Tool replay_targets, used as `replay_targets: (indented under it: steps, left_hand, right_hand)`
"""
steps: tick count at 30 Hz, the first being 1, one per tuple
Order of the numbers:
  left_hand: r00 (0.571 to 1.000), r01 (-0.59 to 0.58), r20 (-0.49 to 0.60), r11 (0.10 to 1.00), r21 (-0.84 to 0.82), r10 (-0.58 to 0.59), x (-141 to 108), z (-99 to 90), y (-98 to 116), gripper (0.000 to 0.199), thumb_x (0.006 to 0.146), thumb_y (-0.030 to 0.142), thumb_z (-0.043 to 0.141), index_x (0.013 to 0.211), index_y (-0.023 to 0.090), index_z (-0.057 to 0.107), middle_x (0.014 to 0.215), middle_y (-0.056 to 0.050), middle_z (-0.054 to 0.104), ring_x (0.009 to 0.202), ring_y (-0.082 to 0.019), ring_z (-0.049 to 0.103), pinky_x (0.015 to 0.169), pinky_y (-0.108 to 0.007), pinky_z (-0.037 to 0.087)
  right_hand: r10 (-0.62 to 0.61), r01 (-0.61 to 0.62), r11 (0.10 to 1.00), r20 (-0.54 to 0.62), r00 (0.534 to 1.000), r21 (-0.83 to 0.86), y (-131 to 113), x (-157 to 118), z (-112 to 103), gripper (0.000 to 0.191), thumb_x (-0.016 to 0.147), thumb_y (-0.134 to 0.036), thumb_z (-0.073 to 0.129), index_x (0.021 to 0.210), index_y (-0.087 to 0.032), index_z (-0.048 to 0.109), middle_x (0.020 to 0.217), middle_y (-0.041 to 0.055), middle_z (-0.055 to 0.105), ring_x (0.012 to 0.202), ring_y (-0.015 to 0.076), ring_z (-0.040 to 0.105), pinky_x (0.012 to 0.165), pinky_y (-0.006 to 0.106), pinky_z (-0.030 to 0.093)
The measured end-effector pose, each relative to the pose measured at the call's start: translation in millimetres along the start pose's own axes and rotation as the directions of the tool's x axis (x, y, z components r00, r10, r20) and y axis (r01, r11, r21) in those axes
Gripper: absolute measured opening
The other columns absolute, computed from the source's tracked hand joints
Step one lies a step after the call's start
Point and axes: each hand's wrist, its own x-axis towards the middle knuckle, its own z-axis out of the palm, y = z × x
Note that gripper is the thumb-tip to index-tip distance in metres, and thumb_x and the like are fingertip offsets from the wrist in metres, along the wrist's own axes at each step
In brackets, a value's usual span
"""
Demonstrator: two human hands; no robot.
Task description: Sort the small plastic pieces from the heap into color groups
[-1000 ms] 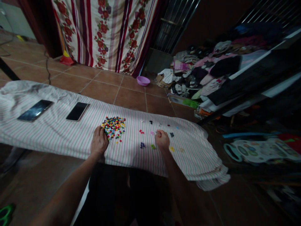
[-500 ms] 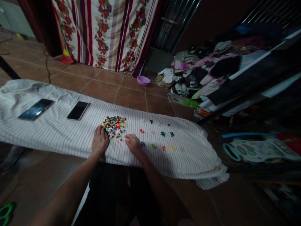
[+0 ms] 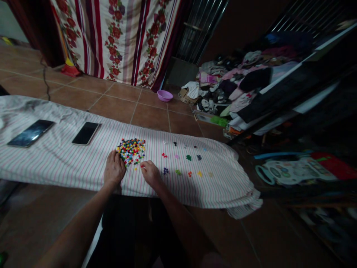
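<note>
Mixed pile between two hands; colour groups laid in rows to the right

The pile (image 3: pixel 131 149) lies on the striped surface (image 3: pixel 192 193), left of its middle and roughly midway between far and near edges. Pieces are tiny, glossy, many-coloured: red, yellow, green, blue, white, black. Spread is low and loose. A stray yellow piece (image 3: pixel 135 169) sits just off its near side.

Left hand (image 3: pixel 114 169): palm down at the pile's near-left border, fingers together; cannot tell whether the tips grip anything. Right hand (image 3: pixel 150 173): at the pile's near-right side, thumb and index close together at a red piece (image 3: pixel 142 166); cannot tell whether they are clamped on it.

Toward the surface's right end, small groups in three rows. Far row: white, black, grey, dark, light blue. Middle: red, pink, green, slate. Near: dark blue, lime, orange, yellow, beige.

Toward the left end: phone (image 3: pixel 86 133) and tablet (image 3: pixel 31 133), screens dark.

Containers, all on the floor past the far edge: purple basin (image 3: pixel 165 96), contents not discernible; carton (image 3: pixel 188 98), white cloth over it; shallow tray (image 3: pixel 206 117), green item at its right end.
</note>
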Motion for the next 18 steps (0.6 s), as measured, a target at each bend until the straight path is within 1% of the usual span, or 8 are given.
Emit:
replay_targets:
  steps: [4, 7, 12, 15, 18]
  left_hand:
    - [1.0, 0.02, 0.011, 1.0, -0.009, -0.02, 1, -1.6, 1, 0.036, 0.088, 0.02, 0.037, 0.121, 0.009, 0.049, 0.129, -0.023, 0.05, 0.132, -0.032, 0.04, 0.106, -0.055, 0.04]
    - [1.0, 0.017, 0.012, 1.0, 0.005, -0.017, 1, -2.0, 1, 0.036, 0.089, 0.02, 0.037, 0.12, 0.008, 0.05, 0.129, -0.023, 0.05, 0.131, -0.032, 0.041, 0.106, -0.055, 0.041]
    - [1.0, 0.007, 0.023, 0.999, 0.037, -0.008, 2, -0.8, 1, 0.036, 0.09, 0.02, 0.037, 0.118, 0.002, 0.053, 0.127, -0.027, 0.052, 0.13, -0.034, 0.043, 0.107, -0.054, 0.041]
    - [1.0, 0.011, 0.018, 0.999, 0.046, -0.012, 2, -0.4, 1, 0.036, 0.09, 0.02, 0.037, 0.119, 0.004, 0.053, 0.128, -0.026, 0.052, 0.13, -0.034, 0.043, 0.106, -0.055, 0.042]
    - [1.0, 0.009, -0.003, 0.999, 0.035, -0.009, 2, -0.2, 1, 0.035, 0.09, 0.019, 0.038, 0.119, 0.007, 0.052, 0.128, -0.023, 0.053, 0.13, -0.033, 0.043, 0.106, -0.055, 0.043]
  right_hand:
    - [0.041, -0.04, 0.999, -0.052, 0.998, 0.004, 12, 5, -7, 0.021, 0.083, -0.011, 0.052, 0.095, -0.021, 0.065, 0.091, 0.0036, 0.065, 0.082, 0.0166, 0.06, 0.079, 0.027, 0.047]
    - [0.11, -0.112, 0.994, -0.094, 0.99, -0.017, 26, 10, -20, 0.022, 0.082, -0.011, 0.053, 0.096, -0.02, 0.067, 0.09, 0.0043, 0.065, 0.079, 0.0163, 0.06, 0.078, 0.027, 0.047]
    - [0.211, -0.223, 0.972, -0.146, 0.967, -0.072, 53, 19, -51, 0.025, 0.082, -0.01, 0.051, 0.095, -0.021, 0.07, 0.093, 0.0042, 0.066, 0.086, 0.0159, 0.06, 0.08, 0.025, 0.045]
    - [0.273, -0.292, 0.95, -0.163, 0.948, -0.108, 67, 23, -66, 0.025, 0.083, -0.011, 0.05, 0.094, -0.021, 0.07, 0.093, 0.0041, 0.066, 0.087, 0.0156, 0.059, 0.08, 0.025, 0.043]
    - [0.342, -0.368, 0.917, -0.17, 0.924, -0.153, 77, 26, -75, 0.026, 0.085, -0.012, 0.049, 0.096, -0.021, 0.071, 0.095, 0.0046, 0.067, 0.088, 0.0158, 0.059, 0.079, 0.024, 0.042]
